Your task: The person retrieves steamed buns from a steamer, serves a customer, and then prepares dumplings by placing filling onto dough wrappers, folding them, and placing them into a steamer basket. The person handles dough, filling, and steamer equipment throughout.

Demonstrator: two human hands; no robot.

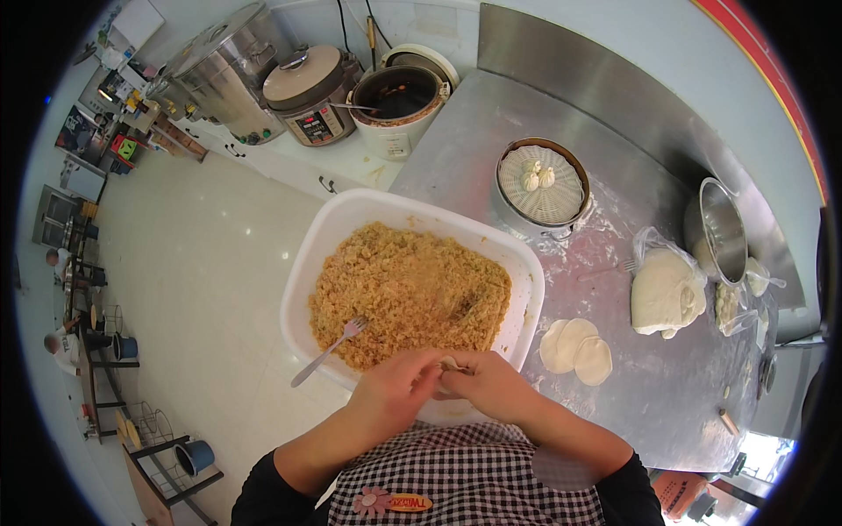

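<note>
Over the near edge of a white plastic tub [304, 276], my left hand [396, 381] and my right hand [492, 383] meet around a small dough dumpling [450, 363]. The fingers of both hands are closed about it and hide most of it. Crumbly orange-brown filling [408, 289] lies heaped in the tub. A metal fork [332, 352] rests with its tines in the filling and its handle over the left rim. To the right of my hands, several round dough wrappers [594, 361] overlap on the steel table [631, 421].
A pot with a woven steamer mat [539, 197] holds several pleated dumplings [538, 176]. Right of it are a dough lump [664, 289], a second fork [608, 270] and a steel bowl [723, 230]. Cookers [309, 98] line the back counter. People [66, 348] are far left.
</note>
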